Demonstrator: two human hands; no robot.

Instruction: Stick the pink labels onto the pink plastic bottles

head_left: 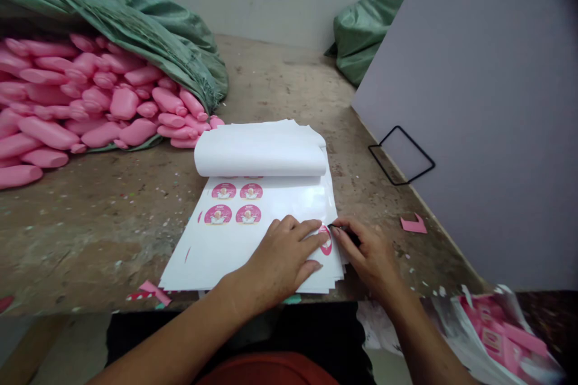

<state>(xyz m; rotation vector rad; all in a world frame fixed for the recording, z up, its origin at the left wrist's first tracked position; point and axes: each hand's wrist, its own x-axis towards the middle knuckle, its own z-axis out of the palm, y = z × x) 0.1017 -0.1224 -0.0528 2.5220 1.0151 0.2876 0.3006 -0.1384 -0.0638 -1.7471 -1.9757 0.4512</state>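
Note:
A stack of white sticker sheets (pixel 289 204) lies on the worktable, its top sheets curled back at the far end. Several pink domed labels (pixel 217 214) with a printed picture show on the left of the exposed sheet. My left hand (pixel 289 249) rests palm down on the sheet, fingers spread, the fingertips at a pink oval label (pixel 326 240) near the right edge. Just right of that label, my right hand (pixel 368 249) pinches a small dark thin tool (pixel 333 226), its tip by the label. Most of the tool is hidden by the fingers.
Pink bottles (pixel 121 102) spill from a green sack (pixel 180 30) at left. Another green sack (pixel 368 33) stands far right, near a grey panel (pixel 487 132) with a black wire frame (pixel 401 156). Pink scraps (pixel 413 224) lie about; a plastic bag (pixel 469 337) is low right.

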